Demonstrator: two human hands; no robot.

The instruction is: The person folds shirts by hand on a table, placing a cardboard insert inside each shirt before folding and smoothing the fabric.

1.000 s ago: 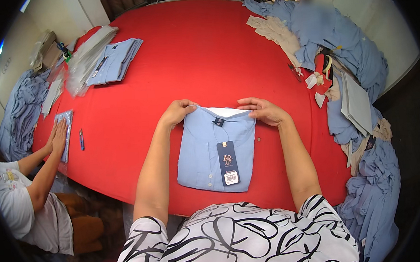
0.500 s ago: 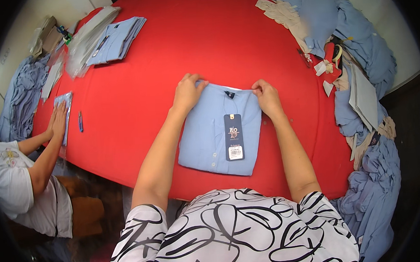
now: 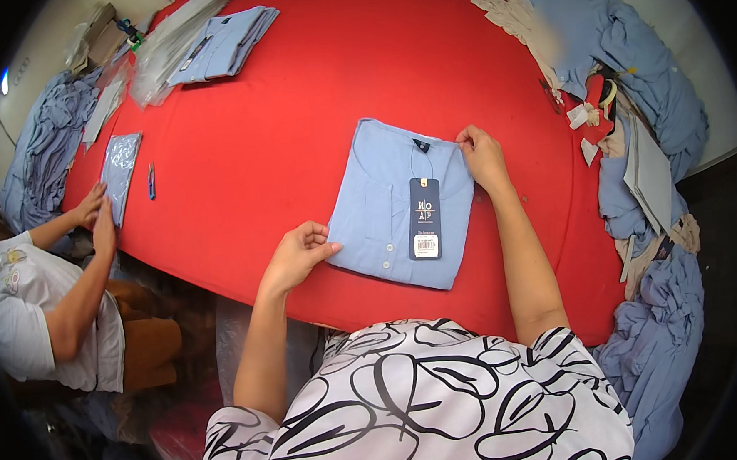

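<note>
A light blue folded shirt (image 3: 368,198) lies flat in front of me, its buttoned front facing up. A dark blue hang tag (image 3: 424,219) with a white sticker rests on it, tied by a thin loop near the neck. The fingers of my left hand (image 3: 296,254) are bent at the shirt's lower left edge, closed on it, with the thumb over the fabric. At the upper right corner, my right hand (image 3: 483,157) pinches the shirt between thumb and fingers.
The table has a red cover (image 3: 241,178). Far left are folded shirts (image 3: 224,46), clear plastic bags (image 3: 172,53) and blue snips (image 3: 151,181). A co-worker (image 3: 64,304) at left touches a bagged shirt (image 3: 121,172). Loose blue garments (image 3: 639,66) pile along the right edge.
My left hand has moved from the shirt's upper left corner down to its lower left edge. My right hand stays at the upper right corner. The co-worker's hands have shifted nearer the table edge.
</note>
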